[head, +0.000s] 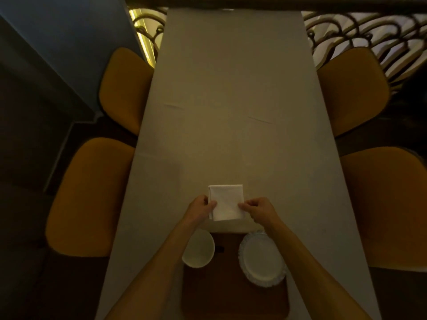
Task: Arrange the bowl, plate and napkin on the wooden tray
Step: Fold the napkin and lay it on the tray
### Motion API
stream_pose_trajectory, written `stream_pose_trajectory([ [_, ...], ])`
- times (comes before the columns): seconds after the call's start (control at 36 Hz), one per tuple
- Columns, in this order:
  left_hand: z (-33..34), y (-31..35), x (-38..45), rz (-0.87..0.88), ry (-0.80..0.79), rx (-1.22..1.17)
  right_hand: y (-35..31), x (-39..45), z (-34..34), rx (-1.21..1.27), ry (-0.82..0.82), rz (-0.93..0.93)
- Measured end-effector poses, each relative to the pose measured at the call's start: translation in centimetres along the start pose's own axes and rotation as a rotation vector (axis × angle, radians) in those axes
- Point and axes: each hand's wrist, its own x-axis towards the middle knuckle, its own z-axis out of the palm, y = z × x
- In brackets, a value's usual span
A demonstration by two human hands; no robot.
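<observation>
One long desk (231, 100) (four mustard chairs (90, 195) flank it) carries one wooden tray (231, 294) near, holding one plate (262, 257) right and one bowl (199, 249) left, while the left hand (200, 207) and right hand (260, 210) each pinch one folded napkin (226, 202) just beyond.

Dim, warm yellow-brown cast overall. Brightest source: glare strip behind railing (136, 24), upper left. White napkin (226, 202) palest surface, no blown highlights. Soft shadows under forearms. Wide-angle bending at table (231, 88) edges, chairs (90, 195). Fine detail soft, noisy.
</observation>
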Motion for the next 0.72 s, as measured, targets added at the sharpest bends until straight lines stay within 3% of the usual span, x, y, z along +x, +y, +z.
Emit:
stream_pose_trajectory([
  [0.22, -0.2, -1.2, -3.7, 0.008, 0.067, -0.04, 0.8, -4.1, 0.4, 0.042, 0.011, -0.011],
  [0.72, 2.3, -7.7, -10.6, -0.096, -0.002, -0.31, 5.8, -12.2, 2.1, -0.009, -0.078, -0.091],
])
